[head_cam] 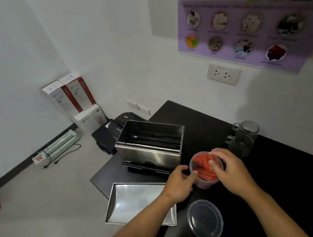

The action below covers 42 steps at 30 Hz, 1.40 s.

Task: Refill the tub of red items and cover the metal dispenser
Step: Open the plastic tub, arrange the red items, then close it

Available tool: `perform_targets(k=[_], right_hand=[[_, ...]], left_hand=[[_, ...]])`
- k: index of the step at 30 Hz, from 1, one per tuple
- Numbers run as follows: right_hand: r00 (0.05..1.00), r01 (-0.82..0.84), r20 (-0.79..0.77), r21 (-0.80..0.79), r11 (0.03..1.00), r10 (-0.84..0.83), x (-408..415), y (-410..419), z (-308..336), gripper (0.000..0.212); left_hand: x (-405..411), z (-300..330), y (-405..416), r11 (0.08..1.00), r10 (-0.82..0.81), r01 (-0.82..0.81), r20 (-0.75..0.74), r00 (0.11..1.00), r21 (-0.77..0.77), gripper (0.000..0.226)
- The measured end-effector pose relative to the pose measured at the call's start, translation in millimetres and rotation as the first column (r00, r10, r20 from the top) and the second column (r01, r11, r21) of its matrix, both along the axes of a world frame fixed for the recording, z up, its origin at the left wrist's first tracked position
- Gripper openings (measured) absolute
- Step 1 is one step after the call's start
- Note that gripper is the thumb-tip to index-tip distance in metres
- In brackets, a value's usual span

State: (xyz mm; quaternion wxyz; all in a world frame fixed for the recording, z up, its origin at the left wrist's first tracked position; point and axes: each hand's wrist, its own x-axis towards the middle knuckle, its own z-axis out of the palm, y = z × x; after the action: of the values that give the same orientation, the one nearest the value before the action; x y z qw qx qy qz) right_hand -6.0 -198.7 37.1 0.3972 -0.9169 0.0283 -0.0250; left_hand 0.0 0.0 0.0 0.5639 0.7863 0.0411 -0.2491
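A round clear tub (205,182) packed with thin red items (202,161) stands on the black table (291,181). My left hand (179,185) grips the tub's left side. My right hand (227,170) rests on top, fingers pressing into the red items. Behind the tub stands the open metal dispenser (150,147), its top uncovered. Its flat metal lid (133,200) lies upside down at the table's near left edge, partly under my left forearm. The tub's clear round lid (204,219) lies on the table close to me.
Two glass mugs (243,138) stand at the right near the wall. A black shredder (113,130) sits on the floor behind the dispenser, with white boxes (73,99) and a laminator (59,146) along the wall. A wall socket (223,74) is above the table.
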Motion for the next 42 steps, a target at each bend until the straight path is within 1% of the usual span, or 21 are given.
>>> perform_targets(k=[2,6,12,16,20,24,27,31,33,35,37,40,42], right_hand=[[1.0,-0.004,-0.022,0.026,1.0,0.005,4,-2,-4,0.034],[0.998,-0.033,-0.055,0.066,0.997,0.037,4,-9,-26,0.035],[0.998,-0.02,-0.049,0.14,0.99,0.027,2,-8,-41,0.039],[0.998,0.006,-0.056,0.232,0.973,0.007,-3,-10,-35,0.031],[0.999,0.026,-0.053,0.237,0.971,-0.014,-15,-15,-22,0.027],[1.0,0.027,-0.016,0.198,0.98,-0.024,-32,-10,-9,0.026],[0.999,0.035,0.015,0.184,0.982,-0.039,-44,1,-1,0.027],[0.996,0.044,0.06,0.228,0.973,-0.059,-59,27,10,0.028],[0.997,0.04,0.052,0.267,0.963,-0.056,-65,43,12,0.027],[0.999,0.034,0.021,0.308,0.951,-0.043,-70,61,14,0.026],[1.0,0.016,-0.013,0.349,0.937,-0.012,-73,80,16,0.026],[0.998,-0.029,-0.043,0.428,0.903,0.053,-77,107,19,0.027],[0.993,-0.062,-0.06,0.445,0.893,0.098,-79,121,21,0.025]], left_hand=[[3,-1,-7,1.0,0.014,-0.014,0.003,1.0,0.008,0.046],[3,-5,-16,0.999,0.052,-0.052,0.036,0.998,-0.012,0.024],[0,-7,-17,0.997,0.06,-0.059,0.031,0.998,-0.043,0.018],[-5,-5,-13,0.995,0.065,-0.062,0.036,0.997,-0.072,0.018],[-17,5,-5,0.992,0.03,-0.026,0.031,0.999,-0.123,0.025],[-33,20,8,0.991,0.008,0.003,0.088,0.996,-0.132,0.033],[-49,33,21,0.993,0.009,0.008,0.153,0.988,-0.115,0.037],[-76,38,46,0.998,0.063,-0.052,0.314,0.947,-0.044,0.041],[-87,43,57,0.995,0.081,-0.054,0.351,0.933,-0.086,0.05],[-96,47,69,0.983,0.08,-0.013,0.358,0.93,-0.185,0.06],[-104,47,82,0.967,0.1,-0.005,0.365,0.926,-0.253,0.069],[-113,44,103,0.959,0.17,-0.064,0.381,0.909,-0.276,0.082],[-118,42,115,0.958,0.185,-0.079,0.385,0.904,-0.274,0.089]])
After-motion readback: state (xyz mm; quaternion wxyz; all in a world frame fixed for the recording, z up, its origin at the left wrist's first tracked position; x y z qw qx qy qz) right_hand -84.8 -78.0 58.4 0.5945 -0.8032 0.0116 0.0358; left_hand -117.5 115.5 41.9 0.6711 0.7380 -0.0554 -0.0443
